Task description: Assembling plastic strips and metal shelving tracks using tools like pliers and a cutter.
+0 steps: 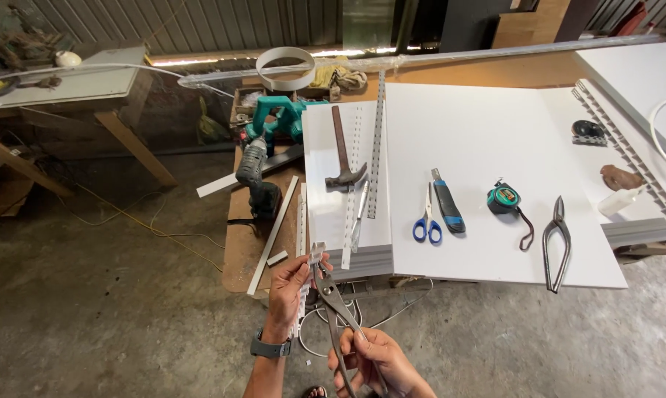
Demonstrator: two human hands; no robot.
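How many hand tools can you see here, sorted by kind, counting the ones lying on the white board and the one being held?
Metal snips: 2, one in the right hand at, one on the board
Hammer: 1
Scissors: 1
Utility knife: 1
Tape measure: 1
Total: 6

The white board (495, 147) has bare room in its middle and far part. Along its near part lie scissors (426, 221), knife (448, 208), tape measure (504, 199) and snips (556, 243).

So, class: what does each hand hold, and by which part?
Left hand pinches a white strip near its top; right hand grips metal snips by the handles.
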